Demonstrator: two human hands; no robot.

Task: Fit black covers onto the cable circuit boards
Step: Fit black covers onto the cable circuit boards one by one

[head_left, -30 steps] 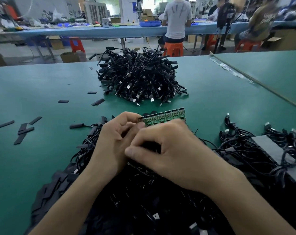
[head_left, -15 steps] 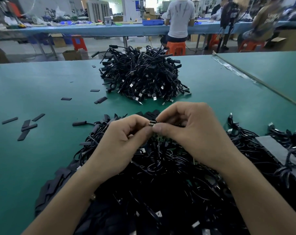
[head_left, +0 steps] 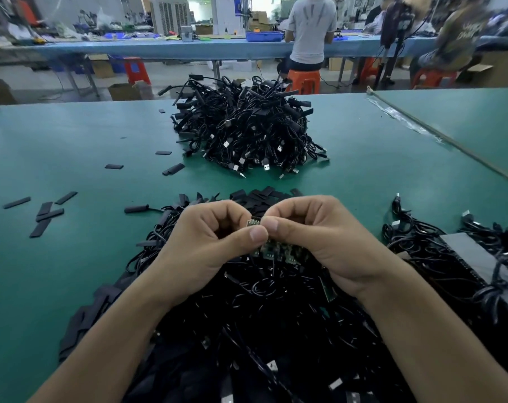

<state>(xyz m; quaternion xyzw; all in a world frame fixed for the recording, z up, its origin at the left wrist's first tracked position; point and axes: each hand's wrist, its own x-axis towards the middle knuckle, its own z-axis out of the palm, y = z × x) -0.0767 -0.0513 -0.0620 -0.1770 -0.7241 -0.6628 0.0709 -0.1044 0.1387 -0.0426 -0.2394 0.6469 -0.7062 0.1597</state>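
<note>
since a second ago the circuit board strip (head_left: 277, 251) is no longer sticking out flat past the knuckles. it's now hanging lower under the thumbs, and the two hands are sitting closer together.

left hand (head_left: 206, 242) and right hand (head_left: 328, 237) are meeting thumb tip to thumb tip, fingers curled. each grip is pinching the upper end of the green strip, where the top board (head_left: 254, 221) is poking up between the fingertips. can't tell if a cover is going on that board, the fingers are hiding it. the rest of the strip is dangling just below the thumbs.

both hands are hovering over the near cable tangle (head_left: 261, 315), which is spreading across the front of the green desk (head_left: 72, 141). a heap of black covers (head_left: 261, 194) is lying just beyond the knuckles, and loose covers (head_left: 47, 215) are lying scattered at left. a grey tray (head_left: 477, 257) is sitting at right, partly under cables. the far cable pile (head_left: 247, 132) is sitting mid-desk, well apart from the hands. behind it a person in a grey shirt (head_left: 311, 27) is standing at a blue desk (head_left: 159, 50).
</note>
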